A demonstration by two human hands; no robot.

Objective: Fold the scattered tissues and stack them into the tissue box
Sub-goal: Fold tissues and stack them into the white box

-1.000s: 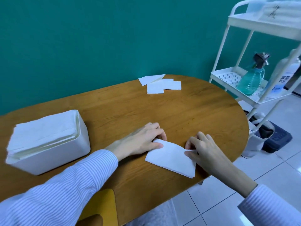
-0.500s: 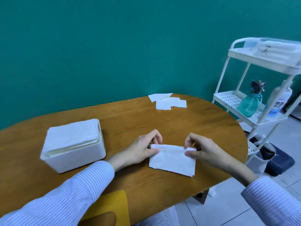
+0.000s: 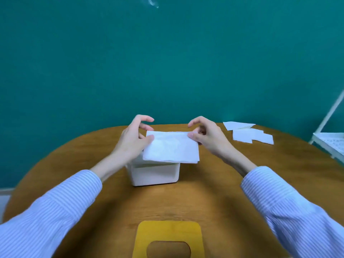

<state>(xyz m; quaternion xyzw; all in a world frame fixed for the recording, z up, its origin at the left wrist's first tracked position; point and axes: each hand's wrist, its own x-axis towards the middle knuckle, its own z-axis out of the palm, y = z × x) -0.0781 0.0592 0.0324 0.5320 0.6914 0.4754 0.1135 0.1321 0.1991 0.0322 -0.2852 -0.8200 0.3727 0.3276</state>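
So the folded tissue (image 3: 170, 148) is up in the air right over the tissue box (image 3: 154, 174), pinched at its two far corners. The left hand (image 3: 134, 138) pinches the left corner between thumb and a finger, and the right hand (image 3: 205, 135) does the same on the right corner, with the spare fingers of both hands arched up and out of the way. Makes sense to me: a corner pinch on each side keeps a floppy sheet stretched flat so it doesn't sag or come unfolded on the way in.

The box sits on the worktop (image 3: 223, 192) straight in front of the person, and I can just make out white sheets at its top edge under the held one, so it looks like a stack is in there. The tissue hangs a bit past the box's right side, so my guess is it needs a nudge left before it goes down, or it'll catch the rim and crumple.

Off at the far right of the worktop there's a little pile of loose tissues (image 3: 249, 134), overlapping each other, well apart from the box. So I'd say the job isn't done yet. A yellow chair back (image 3: 168, 237) pokes in at the bottom edge.
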